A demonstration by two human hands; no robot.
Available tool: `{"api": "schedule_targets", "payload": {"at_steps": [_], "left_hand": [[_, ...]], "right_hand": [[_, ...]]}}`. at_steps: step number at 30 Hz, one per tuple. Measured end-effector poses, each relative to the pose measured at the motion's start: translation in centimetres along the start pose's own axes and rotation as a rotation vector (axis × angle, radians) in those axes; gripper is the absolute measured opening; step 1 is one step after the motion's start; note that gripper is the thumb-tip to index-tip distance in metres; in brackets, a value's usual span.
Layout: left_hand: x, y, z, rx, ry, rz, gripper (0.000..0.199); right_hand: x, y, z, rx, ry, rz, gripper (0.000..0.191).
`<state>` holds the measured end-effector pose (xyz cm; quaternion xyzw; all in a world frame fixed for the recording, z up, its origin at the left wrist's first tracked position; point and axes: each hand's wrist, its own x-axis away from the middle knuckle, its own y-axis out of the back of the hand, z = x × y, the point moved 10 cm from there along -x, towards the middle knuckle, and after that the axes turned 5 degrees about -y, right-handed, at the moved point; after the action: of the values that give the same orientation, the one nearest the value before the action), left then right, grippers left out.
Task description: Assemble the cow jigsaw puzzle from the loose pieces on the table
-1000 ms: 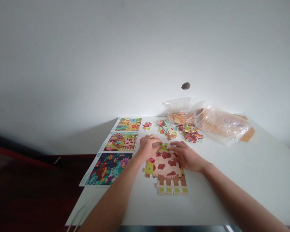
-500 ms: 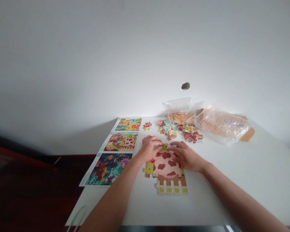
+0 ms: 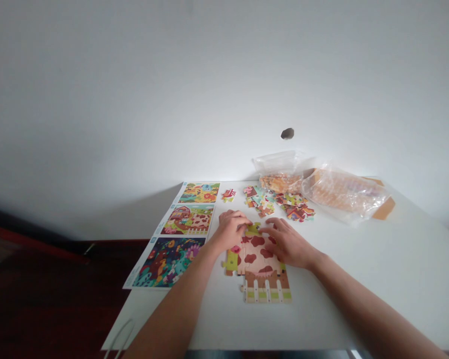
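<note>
A partly joined jigsaw puzzle lies on the white table, showing a spotted cow above a white fence. At its top edge sits a green puzzle piece, between my two hands. My left hand has its fingers curled, with fingertips on the left side of that piece. My right hand rests over the cow's right side, fingers spread and bent, the index fingertip close by the piece's right edge. Whether the right fingertips touch it is hard to tell. A yellow-green piece is joined at the puzzle's left side.
Picture sheets line the table's left side. One small red-roofed group of pieces lies beyond my left hand. Loose puzzle pieces are heaped farther back, before a clear bag of pieces and a plastic-wrapped package.
My right fingertips have drawn slightly back and up from the green piece, and my left hand has shifted a little left. More of the green piece shows. The puzzle stays in place.
</note>
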<state>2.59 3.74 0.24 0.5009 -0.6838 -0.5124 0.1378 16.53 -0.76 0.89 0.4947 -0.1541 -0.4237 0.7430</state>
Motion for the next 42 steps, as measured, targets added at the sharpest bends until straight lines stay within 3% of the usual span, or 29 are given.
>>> {"api": "schedule_targets", "payload": {"at_steps": [14,20,23,27,32,36,40,42], "left_hand": [[0.1,-0.3,-0.3,-0.034,-0.009,0.024,0.018],[0.0,-0.2,-0.4,-0.031,-0.006,0.036,0.017],[0.0,-0.1,-0.6,-0.019,-0.002,0.044,0.019],[0.0,-0.1,-0.9,-0.016,-0.001,0.060,0.021],[0.1,-0.3,-0.9,-0.020,-0.007,0.073,0.022],[0.1,-0.4,-0.8,-0.016,-0.013,0.071,0.022],[0.2,-0.3,-0.9,0.009,-0.010,0.083,0.022],[0.2,-0.3,-0.9,0.019,-0.004,0.084,0.022]], "right_hand": [[-0.2,-0.2,-0.1,0.016,-0.004,-0.011,0.033],[-0.2,0.2,-0.1,-0.027,-0.001,-0.035,0.047],[-0.2,0.1,-0.2,-0.014,0.001,-0.020,0.036],[-0.2,-0.1,-0.4,-0.005,-0.015,-0.017,0.041],[0.0,-0.3,-0.5,0.005,-0.002,-0.021,0.029],[-0.5,0.3,-2.0,-0.032,-0.069,-0.126,0.037],[-2.1,1.0,-5.2,0.048,-0.261,-0.284,0.052],[-2.9,0.8,-6.3,0.115,-0.328,-0.291,0.050]]}}
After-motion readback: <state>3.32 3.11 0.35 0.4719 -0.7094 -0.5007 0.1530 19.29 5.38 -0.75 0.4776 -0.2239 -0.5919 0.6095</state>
